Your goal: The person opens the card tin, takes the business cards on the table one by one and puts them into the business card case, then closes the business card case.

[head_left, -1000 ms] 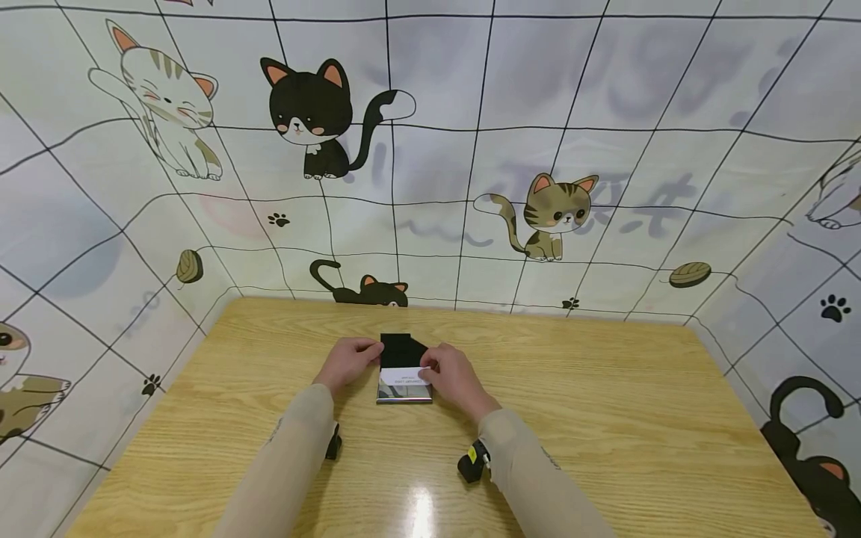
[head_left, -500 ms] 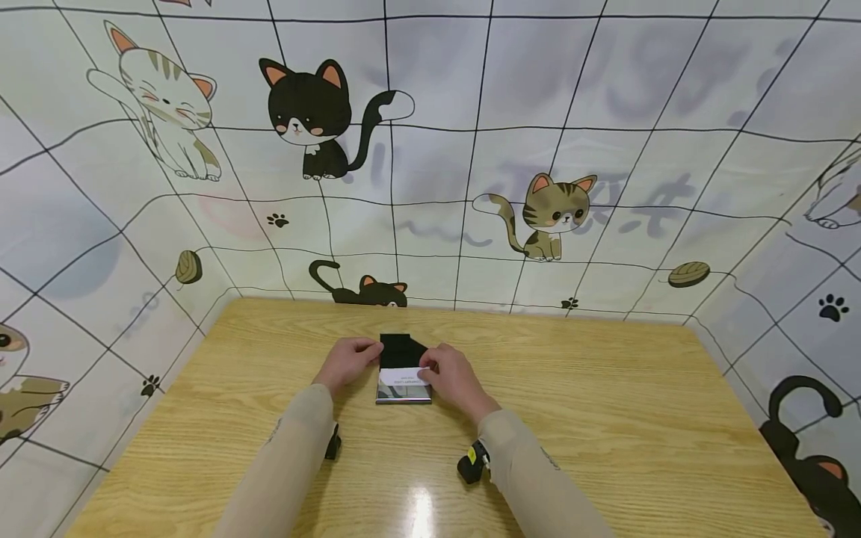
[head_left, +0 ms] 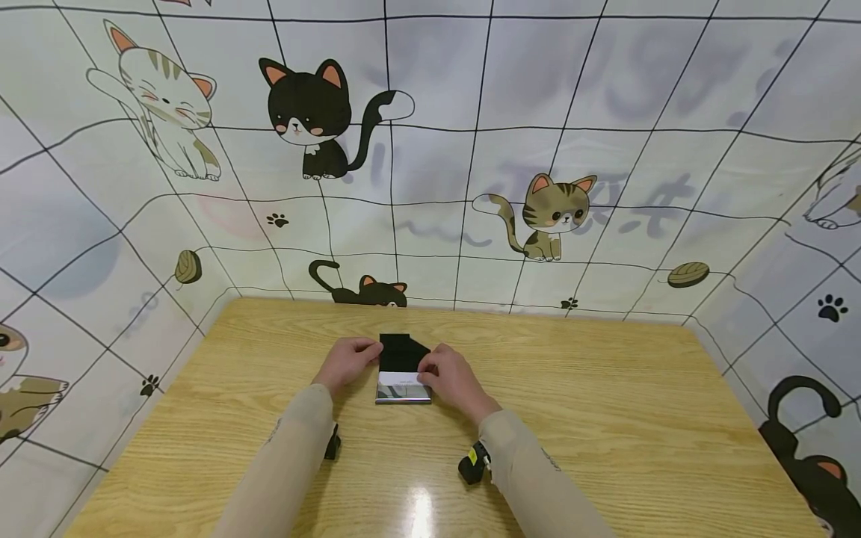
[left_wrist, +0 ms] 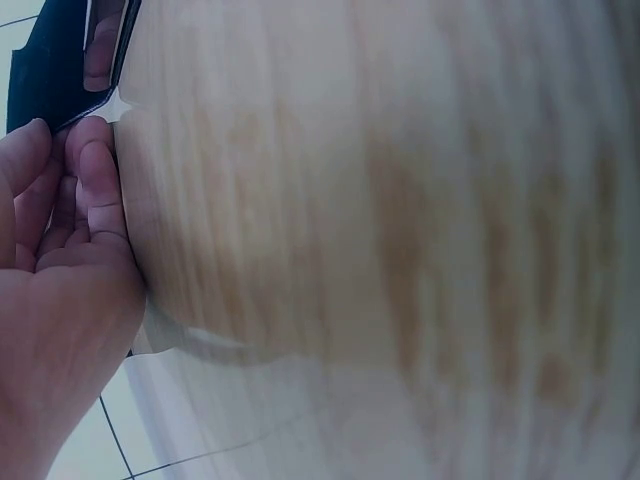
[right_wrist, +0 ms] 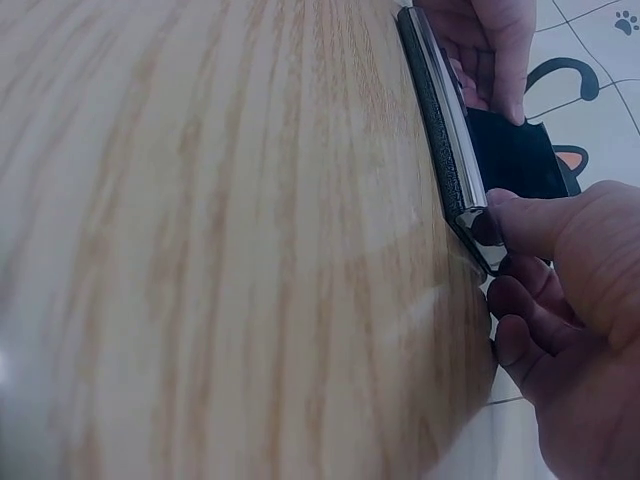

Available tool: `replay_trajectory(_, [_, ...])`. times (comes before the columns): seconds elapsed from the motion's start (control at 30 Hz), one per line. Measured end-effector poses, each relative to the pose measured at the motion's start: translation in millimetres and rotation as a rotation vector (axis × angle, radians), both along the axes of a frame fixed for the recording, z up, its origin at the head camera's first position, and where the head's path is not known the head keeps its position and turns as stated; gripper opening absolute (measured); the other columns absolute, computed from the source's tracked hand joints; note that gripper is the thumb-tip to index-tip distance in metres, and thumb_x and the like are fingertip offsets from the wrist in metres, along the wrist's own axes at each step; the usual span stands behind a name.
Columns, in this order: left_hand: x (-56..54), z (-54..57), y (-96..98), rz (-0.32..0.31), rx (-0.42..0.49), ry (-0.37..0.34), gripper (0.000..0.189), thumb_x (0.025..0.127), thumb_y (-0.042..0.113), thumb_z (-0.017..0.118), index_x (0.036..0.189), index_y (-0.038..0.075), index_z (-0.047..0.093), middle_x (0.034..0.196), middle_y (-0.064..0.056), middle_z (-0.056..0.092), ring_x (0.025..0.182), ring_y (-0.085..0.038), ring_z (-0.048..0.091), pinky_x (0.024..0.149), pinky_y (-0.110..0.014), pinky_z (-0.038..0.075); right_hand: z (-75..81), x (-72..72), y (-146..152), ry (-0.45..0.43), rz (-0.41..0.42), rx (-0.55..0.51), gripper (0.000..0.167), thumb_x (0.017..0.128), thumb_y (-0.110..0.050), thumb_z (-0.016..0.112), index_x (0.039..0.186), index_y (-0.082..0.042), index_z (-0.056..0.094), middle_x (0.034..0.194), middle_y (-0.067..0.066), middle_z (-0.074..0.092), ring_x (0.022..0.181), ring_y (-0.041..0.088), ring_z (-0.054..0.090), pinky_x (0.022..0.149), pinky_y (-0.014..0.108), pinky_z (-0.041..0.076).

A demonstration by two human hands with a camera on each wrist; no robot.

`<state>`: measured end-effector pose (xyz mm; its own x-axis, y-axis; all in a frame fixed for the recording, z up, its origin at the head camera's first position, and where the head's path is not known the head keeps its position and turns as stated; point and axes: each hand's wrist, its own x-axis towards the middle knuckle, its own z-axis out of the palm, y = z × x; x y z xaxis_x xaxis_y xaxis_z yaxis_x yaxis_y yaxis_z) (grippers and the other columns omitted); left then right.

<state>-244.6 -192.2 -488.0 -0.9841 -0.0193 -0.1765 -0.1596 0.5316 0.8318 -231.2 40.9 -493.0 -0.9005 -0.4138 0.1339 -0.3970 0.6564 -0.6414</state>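
Observation:
An unfolded business card case [head_left: 403, 391] lies on the table, with a mirror-like metal part nearest me and a black flap [head_left: 400, 353] beyond it. A white card [head_left: 397, 378] with small print sits partly in the metal part. My left hand [head_left: 347, 362] pinches the flap's left edge between thumb and fingers. At the case's right side, my right hand [head_left: 454, 379] has its thumb over the card's edge and metal corner; the right wrist view shows the fingers [right_wrist: 520, 305] curled below. The right fingertips partly cover the card's right end.
The wooden table [head_left: 605, 418] spreads out on both sides of the case. A cat-printed sheet [head_left: 430, 164] hangs behind the table and along its sides. Black wrist devices are strapped at the sleeves, one of them a camera [head_left: 473, 463] on the right.
The white card has slid slightly toward me, deeper into the metal part, and the right fingertips have shifted a little with it. The left hand and the case have stayed in place.

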Motion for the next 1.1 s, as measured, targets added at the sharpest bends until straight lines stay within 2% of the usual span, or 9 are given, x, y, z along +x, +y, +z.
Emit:
replay_trajectory(0.43, [0.3,-2.0,-0.1,-0.014,0.005,-0.005,0.032,0.104,0.028,0.065,0.122,0.005,0.076,0.102,-0.006,0.077,0.104,-0.022,0.07,0.108,-0.048,0.046,2.2,4.7,6,-0.037,-0.011,-0.033,0.003,0.094,-0.01,0.075,0.096,-0.007,0.076,0.097,0.003,0.059,0.083,0.015,0.057,0.075,0.031,0.052])
replay_trajectory(0.63, [0.0,-2.5,-1.6,-0.016,0.016,-0.012,0.033,0.104,0.028,0.064,0.124,0.005,0.075,0.106,-0.008,0.077,0.104,-0.023,0.071,0.109,-0.049,0.046,4.3,8.2,13,-0.027,-0.013,-0.057,0.009,0.092,-0.008,0.076,0.101,-0.004,0.073,0.095,0.005,0.062,0.083,0.016,0.059,0.076,0.031,0.053])
replay_trajectory(0.9, [-1.0,-1.9,-4.8,-0.026,0.006,-0.008,0.032,0.104,0.029,0.064,0.123,0.005,0.075,0.101,-0.006,0.078,0.107,-0.024,0.069,0.111,-0.048,0.045,8.9,16.1,22,-0.101,-0.028,-0.038,0.012,0.092,-0.014,0.078,0.097,-0.005,0.071,0.086,-0.001,0.064,0.078,0.013,0.055,0.072,0.028,0.05])
replay_trajectory(1.1, [-1.0,-2.2,-4.7,-0.031,0.011,-0.004,0.032,0.104,0.028,0.064,0.122,0.004,0.076,0.099,-0.006,0.078,0.104,-0.023,0.07,0.11,-0.047,0.045,10.1,21.7,25,-0.163,-0.001,-0.013,0.014,0.092,-0.018,0.078,0.085,-0.012,0.067,0.076,-0.004,0.059,0.07,0.011,0.051,0.061,0.024,0.043])
